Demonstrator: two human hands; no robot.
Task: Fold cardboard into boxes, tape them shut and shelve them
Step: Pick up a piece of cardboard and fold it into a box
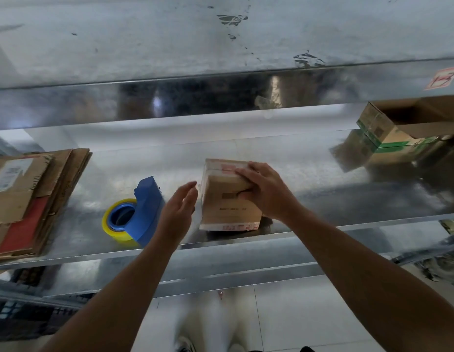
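Brown taped box [227, 199] stands on end near the front edge of the metal shelf [309, 174], right hand [266, 191] curled over its upper right corner, thumb on the front face, while the left hand [179, 209], fingers straight and together, hovers just left, apart.

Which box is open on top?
The green-striped box at far right, top open. The small box under the right hand is closed.

A stockroom: galvanised metal shelving [221, 102], flattened cardboard [30, 199], tape dispenser [142, 214].
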